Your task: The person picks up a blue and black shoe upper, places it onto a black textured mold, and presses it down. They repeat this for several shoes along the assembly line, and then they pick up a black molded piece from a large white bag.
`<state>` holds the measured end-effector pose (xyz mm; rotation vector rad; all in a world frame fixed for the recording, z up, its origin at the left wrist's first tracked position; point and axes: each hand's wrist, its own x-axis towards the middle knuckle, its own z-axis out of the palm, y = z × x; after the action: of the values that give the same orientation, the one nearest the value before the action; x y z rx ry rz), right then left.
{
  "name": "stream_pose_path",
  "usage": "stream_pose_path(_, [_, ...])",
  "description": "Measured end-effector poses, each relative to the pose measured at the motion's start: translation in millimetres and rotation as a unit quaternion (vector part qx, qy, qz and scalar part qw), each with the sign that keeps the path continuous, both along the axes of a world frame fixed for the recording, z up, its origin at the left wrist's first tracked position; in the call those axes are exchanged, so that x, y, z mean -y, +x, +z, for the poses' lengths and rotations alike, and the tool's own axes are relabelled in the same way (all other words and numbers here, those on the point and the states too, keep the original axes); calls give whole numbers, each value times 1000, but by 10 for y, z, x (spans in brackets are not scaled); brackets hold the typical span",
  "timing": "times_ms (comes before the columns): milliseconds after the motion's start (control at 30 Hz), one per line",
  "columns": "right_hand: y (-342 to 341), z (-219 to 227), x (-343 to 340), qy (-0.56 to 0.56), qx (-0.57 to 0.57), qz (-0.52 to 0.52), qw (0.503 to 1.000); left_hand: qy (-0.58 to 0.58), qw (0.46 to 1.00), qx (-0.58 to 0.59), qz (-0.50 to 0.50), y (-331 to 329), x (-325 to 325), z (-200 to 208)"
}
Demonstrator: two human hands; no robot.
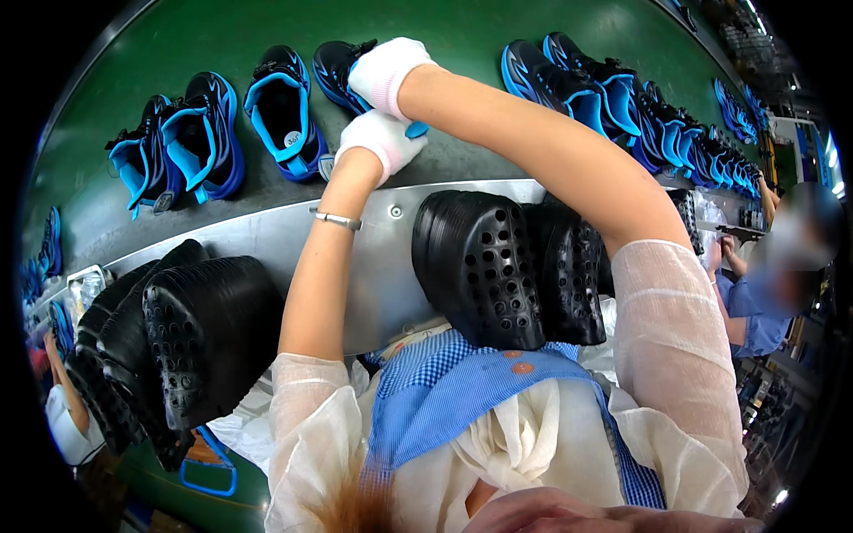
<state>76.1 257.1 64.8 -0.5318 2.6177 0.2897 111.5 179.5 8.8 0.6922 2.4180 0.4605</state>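
Observation:
At the top middle, both my white-gloved hands are on one black-and-blue sneaker [335, 70] on the green table. My right hand [389, 71], reaching across from the right, covers the sneaker's opening with its fingers mostly hidden. Closer to me, my left hand [384, 142] is closed at the heel end, where a small blue piece shows beside it. Just left stands another sneaker [286, 115], its opening facing me. A pair of sneakers [197, 138] sits farther left, and more sneakers [542, 80] line up to the right.
Nested stacks of black perforated plastic shapes stand on my side of the metal edge [355, 284], one stack [213, 329] at left and others [475, 266] in front of me. People work at both sides; one person's arm [733, 258] shows at right. A blue-framed stool [209, 462] is low left.

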Motion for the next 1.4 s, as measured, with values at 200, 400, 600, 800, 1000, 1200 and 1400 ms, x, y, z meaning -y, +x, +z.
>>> stream_pose_path(200, [54,-39,-174,-69,-46,-41,996,28,999,-29,-36,50,4,88])
stream_pose_path(400, [829,911,-954,-150,-127,-71,978,140,983,37,113,205,181,31])
stream_pose_path(600, [2317,1638,-2409,-115,-276,-132,945,26,970,-239,19,168,557,115])
stream_pose_path(800, [3646,1440,-3312,-125,-370,-391,833,8,948,-311,-70,325,95,735])
stream_pose_path(1000, [4190,1015,-3599,-90,-301,-422,851,164,952,-155,-207,461,-792,1000])
stream_pose_path(1200, [4334,752,-3743,-149,-283,-441,839,171,937,-63,-297,483,-1720,986])
stream_pose_path(1400, [4309,766,-3789,-171,-260,-434,845,85,905,-65,-411,302,-2085,454])
